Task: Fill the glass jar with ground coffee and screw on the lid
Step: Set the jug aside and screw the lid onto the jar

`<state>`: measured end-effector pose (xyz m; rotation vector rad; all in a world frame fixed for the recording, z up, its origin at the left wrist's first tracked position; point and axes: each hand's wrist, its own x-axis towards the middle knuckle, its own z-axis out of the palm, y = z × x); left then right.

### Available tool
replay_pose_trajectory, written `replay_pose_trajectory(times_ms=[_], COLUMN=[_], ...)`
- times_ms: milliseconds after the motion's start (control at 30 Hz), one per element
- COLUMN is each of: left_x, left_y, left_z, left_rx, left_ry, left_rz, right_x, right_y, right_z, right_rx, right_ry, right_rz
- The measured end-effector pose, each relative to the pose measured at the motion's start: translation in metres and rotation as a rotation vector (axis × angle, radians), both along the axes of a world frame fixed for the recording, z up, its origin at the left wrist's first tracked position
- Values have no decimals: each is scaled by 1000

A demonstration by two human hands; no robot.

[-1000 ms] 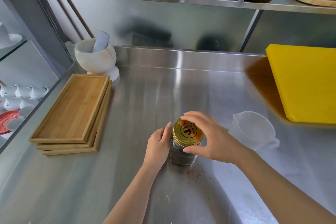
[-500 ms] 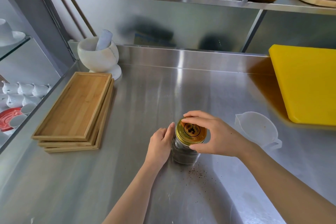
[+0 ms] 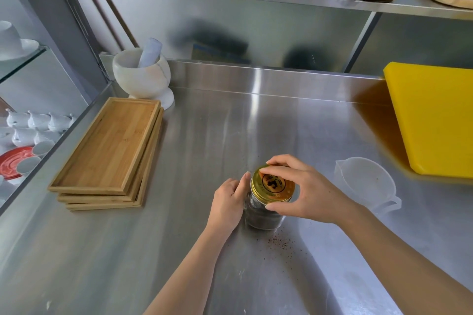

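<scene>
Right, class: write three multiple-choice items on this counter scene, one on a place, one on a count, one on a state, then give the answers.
1. Where does the clear plastic measuring jug stand?
A. left of the jar
B. right of the jar
C. on the shelf

2. How many bamboo trays are stacked?
A. one
B. three
C. six

3. The gold metal lid is:
A. on the glass jar
B. on the trays
C. in the jug

Answers: B, it stands beyond the right hand; B, three edges show; A, the right hand grips it atop the jar, which the left hand steadies.
</scene>
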<state>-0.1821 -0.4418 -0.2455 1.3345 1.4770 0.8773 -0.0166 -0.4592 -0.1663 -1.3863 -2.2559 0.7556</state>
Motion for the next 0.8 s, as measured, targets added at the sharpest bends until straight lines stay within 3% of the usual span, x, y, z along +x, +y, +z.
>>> replay_pose_trajectory(times_ms=[267,500,633,800], left_x=[1,0,0,1], left_y=[1,0,-1,-1], left_z=[-1,-1,1,0], left_rx=[5,36,33,14], left_ry=[0,25,19,11], left_rz=[-15,-26,-20,-19], right_x=[-9,2,2,-25], right_y=[-5,-7,-9,-22], right_z=[-10,-10,-9,-28], right_rx=[125,-111,-84,191], right_ry=[-129,-28,63,71], right_rz=[-162,20,-117,-435])
